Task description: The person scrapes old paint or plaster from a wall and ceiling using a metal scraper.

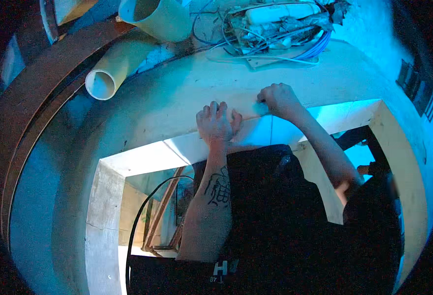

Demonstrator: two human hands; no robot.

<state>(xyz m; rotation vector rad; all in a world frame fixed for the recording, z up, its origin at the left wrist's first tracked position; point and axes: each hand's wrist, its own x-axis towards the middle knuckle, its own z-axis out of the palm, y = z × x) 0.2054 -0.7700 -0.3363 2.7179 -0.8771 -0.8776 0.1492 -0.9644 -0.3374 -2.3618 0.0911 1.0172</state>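
My left hand (218, 123) is raised against a pale plastered surface, just above the edge of a rectangular opening. Its fingers are bent and its thumb stands apart; whether it holds anything is hidden. To its right, my right hand (279, 100) is closed round a small pale, blurred object (262, 108) close to the same surface. A faint light band runs between the hands, too blurred to name. Above them, a bundle of cables (275, 33) with wrapped parts lies on a flat plate.
A pale plastic pipe (102, 84) juts out at upper left, beside a wider pipe (157, 18). A curved-looking brown beam (43, 96) runs along the left. The opening's frame (104, 206) surrounds my body; a dark cable (142, 206) and a brown frame (163, 210) show through it.
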